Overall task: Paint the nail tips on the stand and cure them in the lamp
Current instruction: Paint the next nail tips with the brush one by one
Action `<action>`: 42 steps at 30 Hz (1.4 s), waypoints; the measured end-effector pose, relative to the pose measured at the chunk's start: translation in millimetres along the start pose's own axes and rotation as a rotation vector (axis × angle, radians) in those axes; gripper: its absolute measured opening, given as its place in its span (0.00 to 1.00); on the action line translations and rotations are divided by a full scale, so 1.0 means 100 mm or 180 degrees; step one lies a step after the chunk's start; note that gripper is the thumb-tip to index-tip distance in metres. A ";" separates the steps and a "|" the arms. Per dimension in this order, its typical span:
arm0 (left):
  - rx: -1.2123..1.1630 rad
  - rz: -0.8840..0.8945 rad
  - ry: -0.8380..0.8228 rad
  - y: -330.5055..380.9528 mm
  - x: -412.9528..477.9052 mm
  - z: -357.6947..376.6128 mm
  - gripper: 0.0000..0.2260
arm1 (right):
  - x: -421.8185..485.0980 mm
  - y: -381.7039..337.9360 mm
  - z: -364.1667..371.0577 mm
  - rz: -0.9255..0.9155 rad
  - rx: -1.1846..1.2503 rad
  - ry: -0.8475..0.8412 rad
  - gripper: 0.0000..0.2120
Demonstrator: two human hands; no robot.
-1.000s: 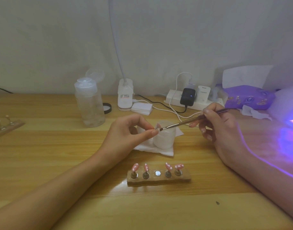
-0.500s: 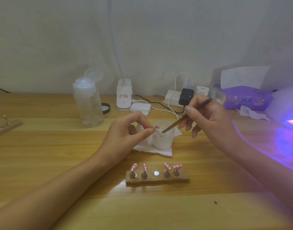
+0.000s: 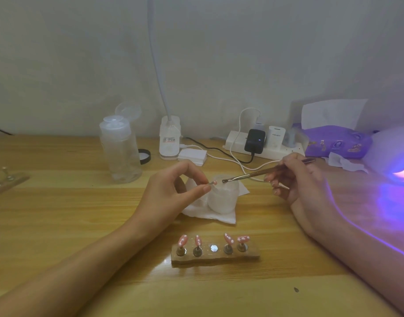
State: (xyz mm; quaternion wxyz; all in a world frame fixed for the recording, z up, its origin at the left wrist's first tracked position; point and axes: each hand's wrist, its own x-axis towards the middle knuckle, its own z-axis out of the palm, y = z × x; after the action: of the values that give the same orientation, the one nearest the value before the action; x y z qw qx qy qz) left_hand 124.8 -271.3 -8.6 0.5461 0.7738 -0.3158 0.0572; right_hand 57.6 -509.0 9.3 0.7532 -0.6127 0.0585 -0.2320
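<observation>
Since half a second ago, the right hand has drawn back and laid its brush flatter, so the bristles now sit at the mouth of the white jar instead of angling steeply down towards it. This hand pinches the brush handle in curled fingers. The left hand pinches one pink nail tip on its small peg between thumb and forefinger, just beside the bristles, above the jar. On the wooden surface nearer the person, the stand carries four pink, white-dotted tips and one bare middle slot. A glowing purple lamp waits at far right. The tip looks tiny, light and thin, and wet paint would likely smudge, so the peg is the place to hold.
</observation>
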 end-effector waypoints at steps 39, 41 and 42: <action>-0.0021 0.0203 -0.0092 -0.05 0.03 0.00 0.04 | 0.03 0.08 -0.01 -0.0047 -0.0259 -0.0311 0.11; -0.0012 0.0213 -0.0092 -0.05 0.02 0.00 0.04 | 0.03 0.08 -0.01 -0.0103 -0.0164 -0.0320 0.11; -0.0009 0.0216 -0.0088 -0.05 0.02 0.00 0.04 | 0.03 0.08 -0.01 -0.0137 -0.0155 -0.0387 0.12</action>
State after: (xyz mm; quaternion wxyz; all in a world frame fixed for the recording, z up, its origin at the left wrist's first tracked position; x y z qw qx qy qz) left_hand 128.8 -271.0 -11.8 0.5406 0.7626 -0.3494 0.0645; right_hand 61.8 -509.7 2.3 0.7350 -0.6450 0.0051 -0.2091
